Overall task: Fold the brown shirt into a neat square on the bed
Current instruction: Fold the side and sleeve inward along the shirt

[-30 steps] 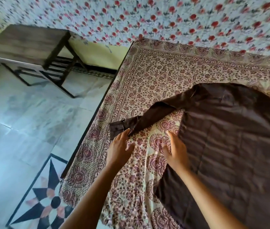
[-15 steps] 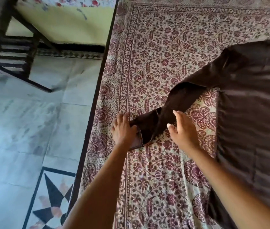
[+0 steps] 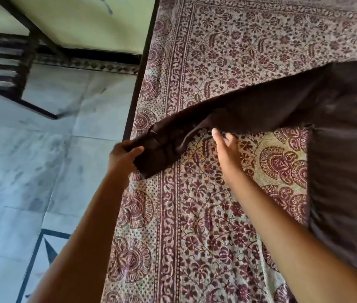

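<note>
The brown shirt [image 3: 343,162] lies spread on the right side of the bed [image 3: 206,215], which has a maroon floral cover. One long sleeve [image 3: 249,110] stretches left toward the bed's edge. My left hand [image 3: 123,158] is closed on the cuff end of that sleeve and holds it raised off the cover near the edge. My right hand [image 3: 226,149] hovers just under the middle of the sleeve, fingers loosely apart, fingertips at the sleeve's lower edge; it grips nothing that I can see.
The bed's dark left edge [image 3: 138,88] runs up the middle of the view, with grey marble floor [image 3: 31,160] beyond it. A dark wooden table [image 3: 9,62] stands at the upper left against a yellow wall. A star inlay [image 3: 48,248] marks the floor.
My left hand has closed on the sleeve cuff and lifted it off the bed toward the left edge. The right hand came off the sleeve and hovers below it.
</note>
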Demonstrator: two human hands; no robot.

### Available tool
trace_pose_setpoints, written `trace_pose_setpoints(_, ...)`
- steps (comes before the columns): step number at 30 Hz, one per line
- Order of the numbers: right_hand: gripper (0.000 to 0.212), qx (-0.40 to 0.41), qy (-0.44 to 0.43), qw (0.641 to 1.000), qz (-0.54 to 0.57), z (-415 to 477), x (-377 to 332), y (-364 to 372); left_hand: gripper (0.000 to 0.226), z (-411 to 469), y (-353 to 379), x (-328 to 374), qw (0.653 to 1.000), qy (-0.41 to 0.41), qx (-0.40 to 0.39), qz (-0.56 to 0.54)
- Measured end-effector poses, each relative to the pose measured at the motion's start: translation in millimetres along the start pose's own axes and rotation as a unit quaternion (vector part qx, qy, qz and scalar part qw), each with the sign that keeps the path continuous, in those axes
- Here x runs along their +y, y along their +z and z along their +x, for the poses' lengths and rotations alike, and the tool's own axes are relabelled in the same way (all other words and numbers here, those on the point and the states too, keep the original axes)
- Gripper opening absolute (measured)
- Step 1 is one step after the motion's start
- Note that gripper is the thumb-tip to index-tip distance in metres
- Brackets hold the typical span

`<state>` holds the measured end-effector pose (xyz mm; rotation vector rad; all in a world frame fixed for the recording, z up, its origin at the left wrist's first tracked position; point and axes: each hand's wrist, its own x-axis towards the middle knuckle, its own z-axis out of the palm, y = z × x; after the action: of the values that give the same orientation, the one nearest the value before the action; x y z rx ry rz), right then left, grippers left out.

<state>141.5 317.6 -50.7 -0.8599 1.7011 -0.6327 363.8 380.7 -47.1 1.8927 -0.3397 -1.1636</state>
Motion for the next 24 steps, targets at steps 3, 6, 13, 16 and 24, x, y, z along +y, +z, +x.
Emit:
trace_pose_setpoints(3, 0.060, -0.025, 0.098, 0.971, 0.218, 20.3, -17.6, 1.2, 0.032, 6.7, -1.3, -11.4, 0.999, -0.008, -0.054, 0.003)
trace_pose_setpoints(6, 0.051, 0.008, 0.161, 0.925, 0.345, 40.7, -30.1, -5.8, 0.035, 3.0, 5.9, -14.0, 0.995, 0.038, 0.067, -0.067)
trace_pose_setpoints(13, 0.045, 0.083, 0.183, 0.931, 0.304, 60.6, -26.9, -14.2, 0.031, 46.2, 4.5, 21.1, 0.956, 0.152, 0.249, 0.030)
trace_pose_setpoints(16, 0.020, 0.047, 0.206, 0.922, 0.326, 60.8, -12.5, -14.6, 0.037, 62.9, 10.6, 32.1, 0.954, 0.153, 0.242, 0.088)
trace_pose_setpoints(24, 0.017, -0.035, 0.191, 0.958, 0.209, 72.1, -24.5, -17.2, 0.046, 92.0, 20.9, 53.6, 0.905, 0.265, 0.193, 0.271)
